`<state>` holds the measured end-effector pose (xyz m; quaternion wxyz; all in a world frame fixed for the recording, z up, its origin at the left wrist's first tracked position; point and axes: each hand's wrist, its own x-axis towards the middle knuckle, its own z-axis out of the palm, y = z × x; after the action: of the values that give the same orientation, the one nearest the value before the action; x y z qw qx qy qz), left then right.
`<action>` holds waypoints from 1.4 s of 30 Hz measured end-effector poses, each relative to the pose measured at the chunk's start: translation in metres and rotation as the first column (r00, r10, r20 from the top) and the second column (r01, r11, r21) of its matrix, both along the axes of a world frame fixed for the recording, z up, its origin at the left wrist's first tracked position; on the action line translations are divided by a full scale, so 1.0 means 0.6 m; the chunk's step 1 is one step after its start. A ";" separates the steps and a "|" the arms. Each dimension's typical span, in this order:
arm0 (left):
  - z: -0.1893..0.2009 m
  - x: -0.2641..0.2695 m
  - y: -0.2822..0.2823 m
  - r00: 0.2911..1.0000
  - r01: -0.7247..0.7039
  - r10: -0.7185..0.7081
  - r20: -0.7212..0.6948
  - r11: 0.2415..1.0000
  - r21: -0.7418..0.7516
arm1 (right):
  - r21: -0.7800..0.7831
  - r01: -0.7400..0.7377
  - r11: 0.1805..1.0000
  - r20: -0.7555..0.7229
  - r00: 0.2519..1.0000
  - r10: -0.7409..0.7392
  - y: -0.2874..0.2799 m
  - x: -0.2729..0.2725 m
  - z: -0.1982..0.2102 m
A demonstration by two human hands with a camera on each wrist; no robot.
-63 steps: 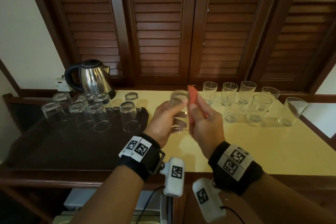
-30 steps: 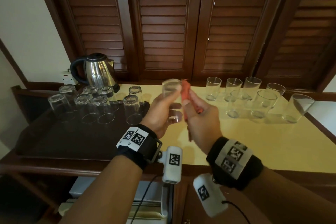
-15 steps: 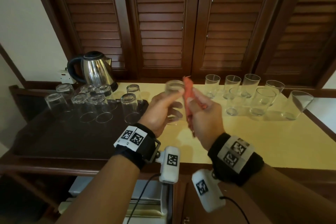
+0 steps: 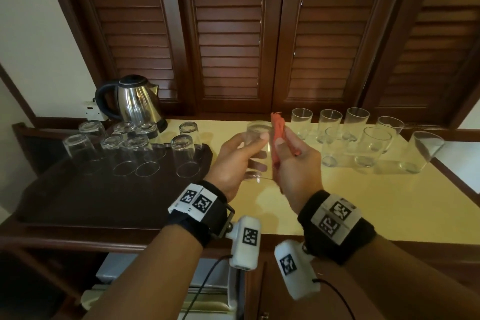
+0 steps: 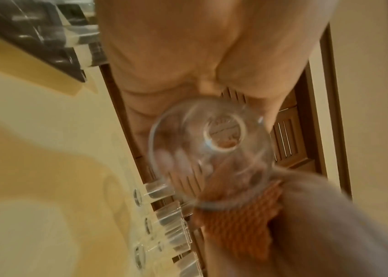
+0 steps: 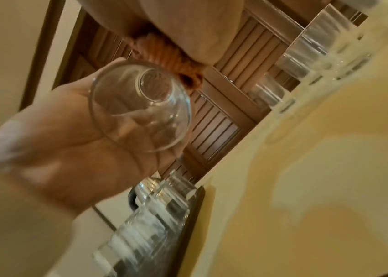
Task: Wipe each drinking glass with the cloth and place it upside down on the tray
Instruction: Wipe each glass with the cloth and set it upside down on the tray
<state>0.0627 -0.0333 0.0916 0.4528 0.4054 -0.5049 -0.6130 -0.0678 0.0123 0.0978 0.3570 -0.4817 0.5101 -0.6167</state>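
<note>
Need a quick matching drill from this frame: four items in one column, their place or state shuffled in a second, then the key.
Column 1
1. held drinking glass
2. orange cloth
3. steel kettle
4. upright glasses

Column 2
A. standing on the yellow counter, to the person's right
B. gripped in the left hand, above the counter
C. behind the inverted glasses on the dark tray
D. pinched in the right hand, against the glass's side

Pairs: 1-B, 2-D, 3-C, 4-A
</note>
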 end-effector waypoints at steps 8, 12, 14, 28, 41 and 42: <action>0.003 0.003 -0.004 0.995 0.095 -0.096 0.039 0.995 0.039 | -0.035 0.065 0.997 -0.031 0.997 -0.066 -0.002 -0.003 -0.016; 0.006 0.007 -0.003 0.996 0.085 -0.086 0.038 0.996 0.028 | -0.054 -0.003 0.999 -0.115 0.993 -0.004 0.018 0.012 -0.030; 0.003 0.005 0.004 0.989 0.129 -0.131 0.069 0.991 0.032 | 0.004 0.050 0.999 -0.019 0.999 -0.050 -0.001 -0.003 -0.019; 0.009 -0.015 0.009 0.994 0.063 -0.068 0.083 0.996 0.064 | 0.021 0.021 1.000 -0.016 1.000 -0.021 0.010 -0.004 -0.018; 0.017 -0.027 0.011 1.000 -0.005 0.005 0.003 0.998 0.058 | 0.008 0.011 1.000 -0.015 1.000 -0.011 0.017 -0.012 -0.007; 0.017 -0.028 0.013 1.000 0.007 -0.006 -0.020 0.996 0.086 | -0.003 -0.012 1.000 -0.033 0.999 0.012 0.026 -0.007 -0.006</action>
<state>0.0459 -0.0258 0.1017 0.4379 0.4167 -0.4750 -0.6395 -0.0718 0.0281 0.0943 0.3515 -0.4954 0.5122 -0.6072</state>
